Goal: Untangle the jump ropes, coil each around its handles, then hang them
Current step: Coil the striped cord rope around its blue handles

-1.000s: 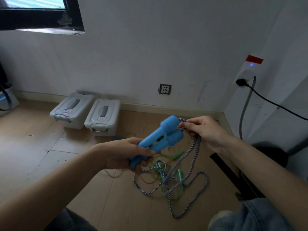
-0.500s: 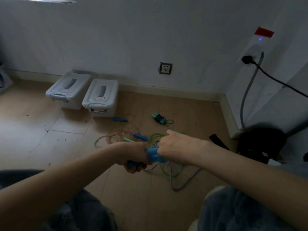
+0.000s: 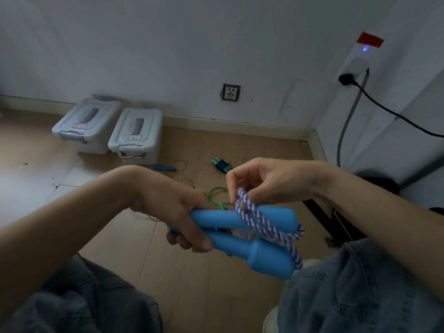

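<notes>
My left hand grips the two blue foam handles side by side, pointing right. The blue-and-white braided rope lies wrapped across both handles. My right hand pinches a loop of that rope just above the handles. On the floor behind lie a green rope, partly hidden by my hands, a coiled bundle with green handles, a thin orange rope and a small blue handle.
Two grey lidded storage boxes stand against the far wall. A wall socket sits above the skirting. At the right, a plugged-in black cable crosses the wall and dark objects fill the corner. My knees in jeans frame the bottom.
The handles have come up toward me and now point right. My right hand has brought the braided rope over them, so a turn lies across both handles. The camera tilted down.
</notes>
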Action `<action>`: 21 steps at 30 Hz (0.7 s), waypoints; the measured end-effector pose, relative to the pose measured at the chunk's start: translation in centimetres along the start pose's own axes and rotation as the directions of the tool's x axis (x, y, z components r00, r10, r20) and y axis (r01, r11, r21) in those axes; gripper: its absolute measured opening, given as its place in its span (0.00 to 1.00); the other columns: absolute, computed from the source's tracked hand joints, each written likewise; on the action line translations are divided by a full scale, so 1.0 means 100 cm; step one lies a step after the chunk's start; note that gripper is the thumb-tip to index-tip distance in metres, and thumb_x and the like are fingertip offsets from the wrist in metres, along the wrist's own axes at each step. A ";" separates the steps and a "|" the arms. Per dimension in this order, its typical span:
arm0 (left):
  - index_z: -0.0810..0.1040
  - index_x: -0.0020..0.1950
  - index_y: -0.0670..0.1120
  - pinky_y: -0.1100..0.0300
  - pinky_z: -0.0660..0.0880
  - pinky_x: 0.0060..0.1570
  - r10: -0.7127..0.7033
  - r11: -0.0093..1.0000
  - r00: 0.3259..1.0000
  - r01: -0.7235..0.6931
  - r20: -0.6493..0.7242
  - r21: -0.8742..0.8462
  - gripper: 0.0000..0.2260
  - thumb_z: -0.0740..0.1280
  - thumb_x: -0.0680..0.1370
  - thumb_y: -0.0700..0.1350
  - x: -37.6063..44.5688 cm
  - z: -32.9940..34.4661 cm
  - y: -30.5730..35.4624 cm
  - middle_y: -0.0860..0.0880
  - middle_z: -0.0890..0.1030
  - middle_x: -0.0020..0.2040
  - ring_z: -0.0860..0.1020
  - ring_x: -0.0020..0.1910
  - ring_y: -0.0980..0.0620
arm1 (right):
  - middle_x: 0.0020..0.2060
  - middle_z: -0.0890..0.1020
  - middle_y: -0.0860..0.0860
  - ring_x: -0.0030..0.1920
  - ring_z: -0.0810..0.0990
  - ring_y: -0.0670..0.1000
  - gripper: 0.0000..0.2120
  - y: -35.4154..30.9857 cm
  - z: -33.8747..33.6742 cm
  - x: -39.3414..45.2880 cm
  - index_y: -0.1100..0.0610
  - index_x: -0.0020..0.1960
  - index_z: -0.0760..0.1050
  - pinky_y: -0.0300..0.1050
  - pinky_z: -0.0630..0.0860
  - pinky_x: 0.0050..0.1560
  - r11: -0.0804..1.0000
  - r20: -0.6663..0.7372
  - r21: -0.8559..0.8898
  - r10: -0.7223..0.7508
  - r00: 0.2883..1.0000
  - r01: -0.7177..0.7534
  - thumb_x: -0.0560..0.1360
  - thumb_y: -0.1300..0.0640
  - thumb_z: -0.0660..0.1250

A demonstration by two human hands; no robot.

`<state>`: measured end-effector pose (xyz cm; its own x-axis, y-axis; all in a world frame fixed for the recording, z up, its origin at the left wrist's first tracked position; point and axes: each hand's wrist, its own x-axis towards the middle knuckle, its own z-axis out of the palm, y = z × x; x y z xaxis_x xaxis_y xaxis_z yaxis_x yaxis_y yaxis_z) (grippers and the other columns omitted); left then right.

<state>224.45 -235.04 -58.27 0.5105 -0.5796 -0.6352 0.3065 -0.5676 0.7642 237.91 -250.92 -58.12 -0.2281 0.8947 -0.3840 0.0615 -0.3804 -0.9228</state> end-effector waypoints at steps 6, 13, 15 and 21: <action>0.78 0.48 0.53 0.67 0.73 0.35 0.286 0.927 0.918 -0.337 -0.273 -0.164 0.06 0.64 0.74 0.44 -0.019 -0.005 0.003 0.55 0.76 0.38 0.72 0.34 0.58 | 0.48 0.84 0.44 0.48 0.81 0.44 0.12 0.007 0.007 -0.003 0.50 0.52 0.82 0.27 0.73 0.52 0.777 0.063 0.597 -0.295 0.953 0.201 0.69 0.51 0.72; 0.75 0.53 0.44 0.69 0.70 0.25 0.094 0.762 0.709 -0.503 -0.698 -0.408 0.12 0.67 0.71 0.44 0.004 -0.009 -0.007 0.52 0.75 0.34 0.71 0.27 0.60 | 0.25 0.72 0.44 0.25 0.68 0.40 0.08 0.021 0.010 0.016 0.55 0.41 0.72 0.36 0.65 0.31 0.970 -0.712 -0.098 -0.223 0.666 0.221 0.78 0.62 0.60; 0.75 0.53 0.44 0.68 0.68 0.23 -0.056 0.710 0.629 -0.520 -0.775 -0.474 0.09 0.66 0.73 0.42 0.006 -0.017 -0.012 0.50 0.75 0.33 0.71 0.25 0.59 | 0.26 0.71 0.46 0.26 0.68 0.41 0.09 0.021 0.009 0.014 0.54 0.38 0.73 0.35 0.63 0.30 0.919 -0.722 -0.392 -0.274 0.635 -0.050 0.78 0.58 0.62; 0.73 0.53 0.43 0.69 0.65 0.19 -0.338 0.769 0.475 -0.358 -0.812 -0.529 0.06 0.64 0.77 0.41 0.016 -0.029 -0.043 0.48 0.73 0.32 0.69 0.21 0.58 | 0.44 0.76 0.52 0.43 0.78 0.55 0.10 0.026 0.022 0.013 0.58 0.52 0.74 0.47 0.72 0.39 0.357 -0.651 -0.756 -0.322 0.687 -0.548 0.80 0.55 0.57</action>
<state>226.29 -231.80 -62.28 0.7914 0.3919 -0.4692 0.4786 0.0803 0.8744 235.65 -251.21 -60.95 0.4559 0.8900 0.0127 0.8817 -0.4496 -0.1433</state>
